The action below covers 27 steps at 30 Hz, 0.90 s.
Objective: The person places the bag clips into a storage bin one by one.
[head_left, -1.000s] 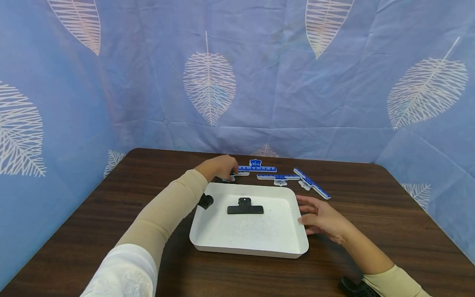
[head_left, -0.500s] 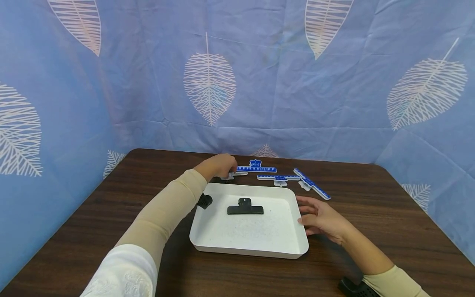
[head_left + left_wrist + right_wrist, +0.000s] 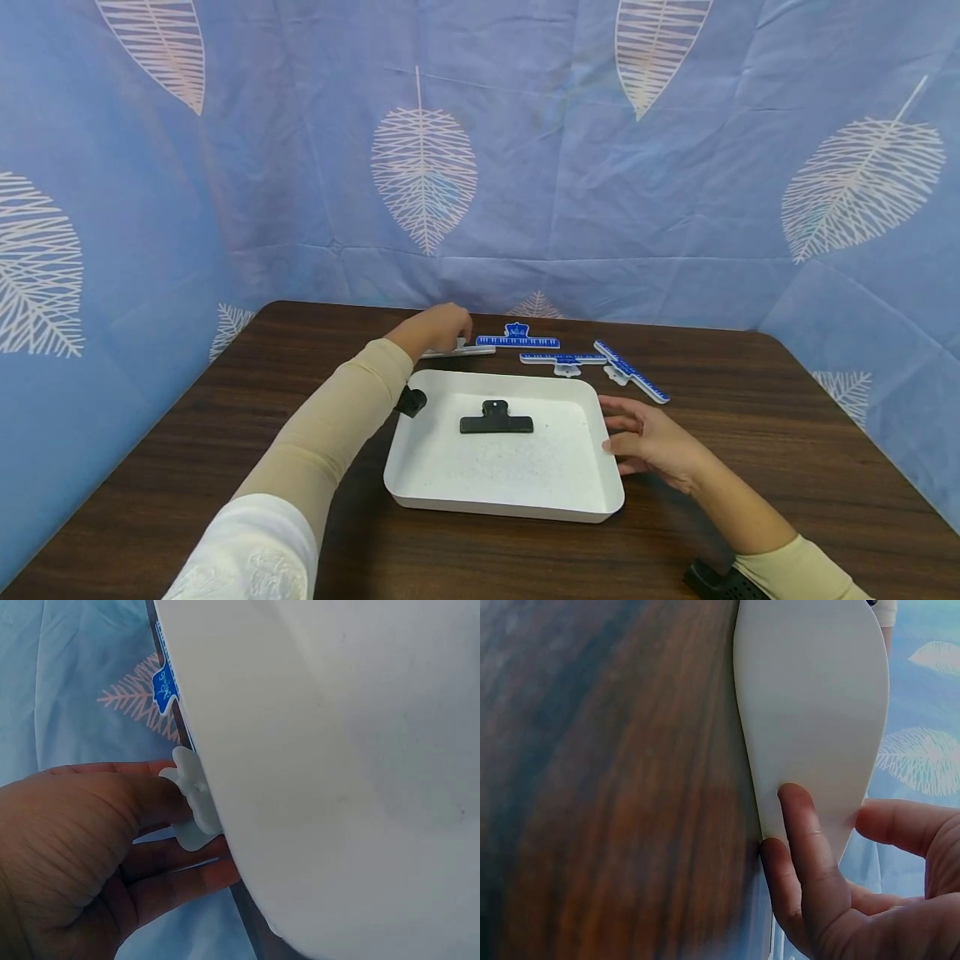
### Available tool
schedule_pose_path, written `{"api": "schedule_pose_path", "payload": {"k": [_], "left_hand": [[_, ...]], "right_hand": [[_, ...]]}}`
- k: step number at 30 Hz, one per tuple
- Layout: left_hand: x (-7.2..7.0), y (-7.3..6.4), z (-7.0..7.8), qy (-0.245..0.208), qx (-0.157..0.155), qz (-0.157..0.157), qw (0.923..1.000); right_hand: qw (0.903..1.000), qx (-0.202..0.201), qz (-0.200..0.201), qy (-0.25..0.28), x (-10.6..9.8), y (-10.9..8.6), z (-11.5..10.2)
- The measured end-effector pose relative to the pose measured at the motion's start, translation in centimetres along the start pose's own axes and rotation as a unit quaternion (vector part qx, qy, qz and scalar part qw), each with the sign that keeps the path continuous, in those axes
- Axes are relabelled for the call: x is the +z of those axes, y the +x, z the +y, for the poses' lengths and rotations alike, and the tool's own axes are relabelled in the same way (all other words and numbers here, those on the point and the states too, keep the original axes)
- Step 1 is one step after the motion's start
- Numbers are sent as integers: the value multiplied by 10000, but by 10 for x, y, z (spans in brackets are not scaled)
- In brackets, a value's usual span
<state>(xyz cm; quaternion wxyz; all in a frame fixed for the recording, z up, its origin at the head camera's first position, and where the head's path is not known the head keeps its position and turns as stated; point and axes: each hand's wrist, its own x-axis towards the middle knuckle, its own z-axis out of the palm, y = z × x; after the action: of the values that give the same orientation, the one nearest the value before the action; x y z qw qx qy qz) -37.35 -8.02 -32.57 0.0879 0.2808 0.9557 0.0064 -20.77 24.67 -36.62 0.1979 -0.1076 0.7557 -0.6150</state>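
My left hand (image 3: 438,327) reaches over the far left corner of the white tray (image 3: 502,502) and pinches the white handle of a long sheet clip (image 3: 474,350) between thumb and fingers. In the left wrist view, the scalloped handle (image 3: 196,802) shows between the thumb and the fingers, while the tray hides the clip's bar. Against the tray's right wall rests my right hand (image 3: 648,437), its fingertips touching the outer side and the thumb at the rim. Inside the tray lies a black clip (image 3: 497,423), handle pointing away from me.
Behind the tray lie a blue clip (image 3: 517,341) printed with piano keys, a blue and white clip (image 3: 564,360), and a slanted blue and white clip (image 3: 632,372). Dark wooden table (image 3: 750,417) surrounds them, with a blue leaf-patterned curtain (image 3: 540,167) behind.
The left hand has shifted slightly left and up, and the white clip has come left with it and turned, its handle now upward in the fingers. The right hand and tray stay put.
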Motion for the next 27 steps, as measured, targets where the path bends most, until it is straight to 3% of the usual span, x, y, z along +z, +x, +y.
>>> {"api": "schedule_pose_path", "payload": {"k": [6,15,27], "left_hand": [[-7,-6,-2,7,4,6,10000],[-18,-10,-3,110,268,152,9995],[-38,-20,7,80,482,245,9985]], "right_hand": [[10000,24,23,-39,-1,0,0],[9999,24,3,-97,-2,0,0],[9999,79,31,-81,-1,1,-2]]}}
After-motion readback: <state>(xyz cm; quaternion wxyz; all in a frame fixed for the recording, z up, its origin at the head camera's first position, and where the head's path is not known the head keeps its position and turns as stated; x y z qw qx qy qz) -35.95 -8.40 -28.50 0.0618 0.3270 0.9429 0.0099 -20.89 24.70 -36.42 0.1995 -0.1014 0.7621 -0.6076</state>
